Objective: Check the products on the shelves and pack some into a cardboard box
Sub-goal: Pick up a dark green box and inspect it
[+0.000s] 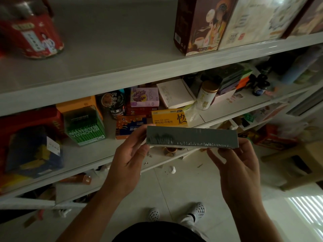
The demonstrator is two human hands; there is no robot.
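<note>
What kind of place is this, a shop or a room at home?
Probably a home storeroom or small stock room. White shelves hold mixed product boxes crowded without order, such as the yellow box and the red tin. The floor is pale tile with small litter on it.

The person wears a black top point(157, 232), which shows as a dark, rounded shape with a plain surface. On either side of the top the forearms are bare all the way to the left hand point(125, 165) and the right hand point(234, 170). Just ahead of the top, a pale grey trouser leg point(187, 222) ends at a dark sock point(192, 215). Further ahead of the top, the left clog point(153, 214) and the right clog point(198, 209) are white and dotted with dark round holes.
</note>
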